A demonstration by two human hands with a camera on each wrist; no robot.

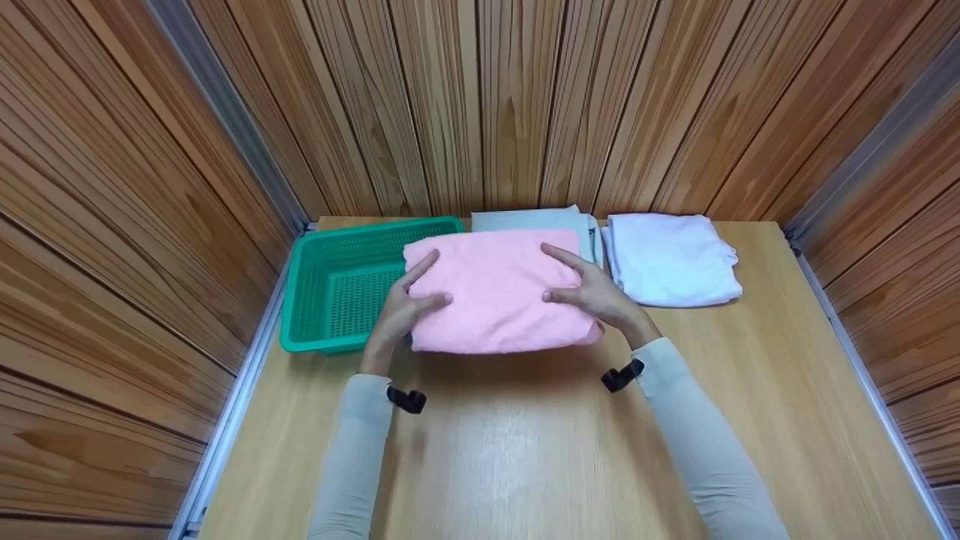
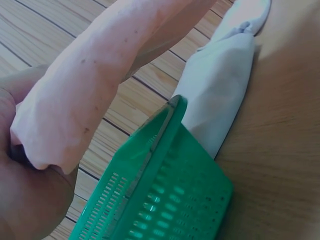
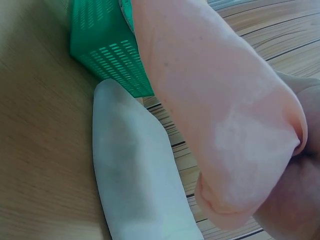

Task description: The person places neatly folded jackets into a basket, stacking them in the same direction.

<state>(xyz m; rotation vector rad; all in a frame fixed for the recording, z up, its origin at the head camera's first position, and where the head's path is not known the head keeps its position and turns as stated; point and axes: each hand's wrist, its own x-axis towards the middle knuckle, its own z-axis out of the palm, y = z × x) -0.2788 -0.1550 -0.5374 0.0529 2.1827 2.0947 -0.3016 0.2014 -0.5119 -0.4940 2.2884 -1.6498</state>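
A folded pink cloth (image 1: 495, 300) is held up off the table between both hands. My left hand (image 1: 401, 311) grips its left side, thumb on top and the other fingers partly hidden. On the opposite side my right hand (image 1: 596, 292) holds the cloth the same way. The left wrist view shows the cloth's rolled edge (image 2: 85, 95) raised beside a green basket (image 2: 165, 175). Behind and below the cloth lies a folded pale grey-green cloth (image 1: 525, 219), partly covered from sight. In the right wrist view the pink cloth (image 3: 215, 110) hangs above that pale cloth (image 3: 135, 170).
The green plastic basket (image 1: 307, 300) stands at the back left, its right end hidden by the pink cloth. A folded white cloth (image 1: 671, 259) lies at the back right. Wooden panel walls (image 1: 517, 105) enclose the table (image 1: 510, 465) at the back and sides.
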